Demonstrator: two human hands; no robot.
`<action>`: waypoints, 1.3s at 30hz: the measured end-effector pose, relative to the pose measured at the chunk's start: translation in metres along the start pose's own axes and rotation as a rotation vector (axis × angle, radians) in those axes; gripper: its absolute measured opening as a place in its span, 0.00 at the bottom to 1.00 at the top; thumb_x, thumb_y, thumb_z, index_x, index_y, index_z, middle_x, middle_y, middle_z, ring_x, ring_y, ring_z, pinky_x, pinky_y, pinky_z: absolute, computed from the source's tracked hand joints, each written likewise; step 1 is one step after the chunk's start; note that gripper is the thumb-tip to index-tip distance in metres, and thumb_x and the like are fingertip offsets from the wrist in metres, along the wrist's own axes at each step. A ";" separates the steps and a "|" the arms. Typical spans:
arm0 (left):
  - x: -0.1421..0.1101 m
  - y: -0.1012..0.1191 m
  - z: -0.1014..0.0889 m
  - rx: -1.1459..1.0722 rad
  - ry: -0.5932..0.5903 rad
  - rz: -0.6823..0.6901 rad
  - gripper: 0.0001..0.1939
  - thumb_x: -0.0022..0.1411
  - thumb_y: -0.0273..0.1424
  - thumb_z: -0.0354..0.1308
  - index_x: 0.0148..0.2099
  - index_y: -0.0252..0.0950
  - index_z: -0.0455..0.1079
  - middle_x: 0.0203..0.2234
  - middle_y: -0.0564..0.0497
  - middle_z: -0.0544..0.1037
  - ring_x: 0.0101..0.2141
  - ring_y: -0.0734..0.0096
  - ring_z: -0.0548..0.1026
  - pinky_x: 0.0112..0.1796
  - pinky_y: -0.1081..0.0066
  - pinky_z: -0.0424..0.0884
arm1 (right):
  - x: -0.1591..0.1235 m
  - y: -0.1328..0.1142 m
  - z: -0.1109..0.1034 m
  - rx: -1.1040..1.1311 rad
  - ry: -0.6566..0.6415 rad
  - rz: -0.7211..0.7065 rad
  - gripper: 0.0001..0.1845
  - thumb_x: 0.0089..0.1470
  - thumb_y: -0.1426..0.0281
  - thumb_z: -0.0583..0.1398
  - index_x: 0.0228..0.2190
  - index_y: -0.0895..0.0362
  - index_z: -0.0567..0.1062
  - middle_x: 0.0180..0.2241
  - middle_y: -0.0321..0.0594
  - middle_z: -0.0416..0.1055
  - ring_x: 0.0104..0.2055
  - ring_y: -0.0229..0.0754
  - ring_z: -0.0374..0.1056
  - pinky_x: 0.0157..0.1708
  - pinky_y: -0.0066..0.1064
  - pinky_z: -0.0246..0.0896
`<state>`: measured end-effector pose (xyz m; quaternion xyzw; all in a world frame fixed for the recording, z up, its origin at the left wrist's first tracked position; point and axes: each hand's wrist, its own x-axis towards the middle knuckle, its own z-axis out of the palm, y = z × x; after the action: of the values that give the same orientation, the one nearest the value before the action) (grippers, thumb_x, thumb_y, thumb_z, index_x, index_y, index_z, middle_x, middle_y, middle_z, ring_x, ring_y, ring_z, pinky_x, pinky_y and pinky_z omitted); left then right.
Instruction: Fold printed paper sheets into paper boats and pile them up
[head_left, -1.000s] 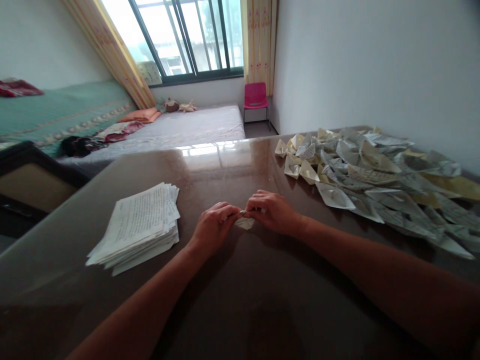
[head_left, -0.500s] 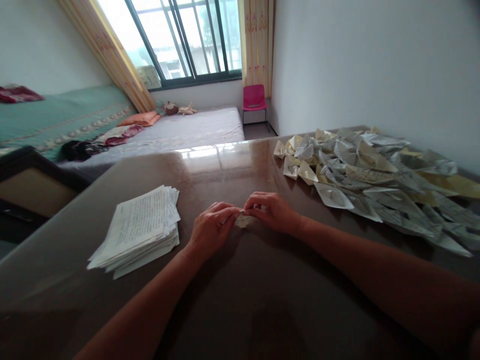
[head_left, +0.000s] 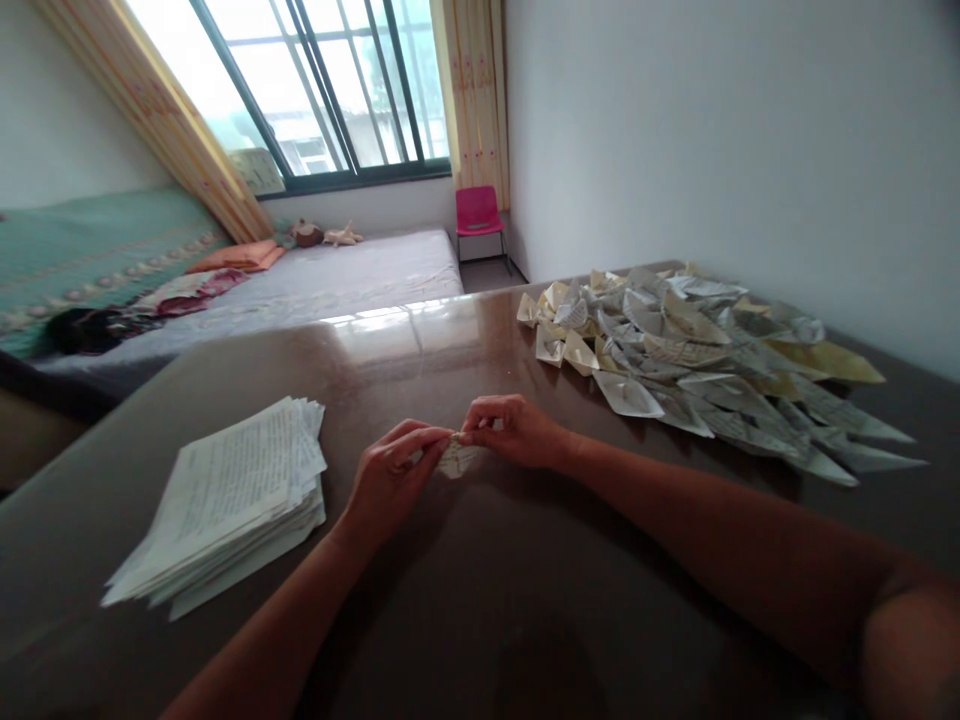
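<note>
Between my two hands is a small folded piece of printed paper (head_left: 456,460), its lower part showing below my fingertips. My left hand (head_left: 396,468) pinches its top edge from the left, thumb and forefinger pressed together. From the right, my right hand (head_left: 511,430) pinches the same top edge, the other fingers curled. The fingertips of both hands nearly meet at the paper's upper middle and cover part of its folds. Both hands are low over the brown glossy table (head_left: 465,580).
A stack of printed sheets (head_left: 225,490) lies to the left of my hands. At the right, a heap of folded paper boats (head_left: 667,330) spreads along the wall (head_left: 712,130). Past the far table edge are a bed (head_left: 375,260) and a pink chair (head_left: 478,212).
The view has turned slightly to the right, so everything sits further left in it. Both hands keep their pinch on the folded paper, with little other change.
</note>
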<state>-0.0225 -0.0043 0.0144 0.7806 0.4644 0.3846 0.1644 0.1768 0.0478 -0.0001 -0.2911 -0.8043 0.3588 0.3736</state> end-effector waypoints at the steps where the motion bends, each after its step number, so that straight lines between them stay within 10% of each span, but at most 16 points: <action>1: 0.000 0.000 0.000 0.008 0.010 0.001 0.09 0.63 0.34 0.56 0.38 0.38 0.76 0.32 0.51 0.77 0.31 0.74 0.74 0.30 0.77 0.69 | 0.000 0.000 0.000 -0.003 -0.005 -0.009 0.10 0.54 0.65 0.62 0.26 0.58 0.74 0.26 0.33 0.70 0.28 0.33 0.63 0.30 0.24 0.56; 10: -0.001 -0.005 -0.003 0.000 0.135 -0.102 0.10 0.62 0.36 0.56 0.38 0.37 0.75 0.33 0.50 0.77 0.32 0.73 0.74 0.26 0.78 0.69 | -0.001 0.007 -0.004 0.050 0.059 0.037 0.11 0.54 0.63 0.61 0.26 0.58 0.72 0.23 0.32 0.66 0.27 0.33 0.61 0.27 0.25 0.55; 23: 0.004 -0.028 0.003 -0.626 0.250 -0.320 0.10 0.65 0.39 0.53 0.40 0.38 0.61 0.43 0.49 0.77 0.40 0.70 0.77 0.41 0.66 0.76 | 0.005 0.014 -0.006 0.575 0.277 0.294 0.16 0.51 0.57 0.61 0.30 0.55 0.62 0.24 0.31 0.72 0.29 0.39 0.74 0.26 0.26 0.67; 31: -0.003 -0.031 -0.003 -0.291 -0.059 -0.033 0.20 0.62 0.30 0.56 0.57 0.41 0.63 0.53 0.45 0.70 0.53 0.63 0.70 0.48 0.64 0.73 | -0.001 0.017 -0.006 0.132 0.260 0.194 0.12 0.52 0.61 0.62 0.29 0.55 0.66 0.26 0.34 0.73 0.28 0.39 0.73 0.27 0.27 0.65; 39: 0.000 -0.031 -0.004 -0.142 0.038 -0.127 0.06 0.56 0.33 0.62 0.34 0.36 0.78 0.41 0.47 0.78 0.36 0.68 0.77 0.37 0.72 0.73 | -0.002 0.009 -0.003 0.193 0.180 0.169 0.13 0.53 0.60 0.61 0.30 0.55 0.67 0.27 0.35 0.75 0.28 0.38 0.72 0.28 0.27 0.65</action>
<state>-0.0441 0.0116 -0.0018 0.7284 0.4876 0.4200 0.2350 0.1819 0.0523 -0.0067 -0.3517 -0.7018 0.4372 0.4390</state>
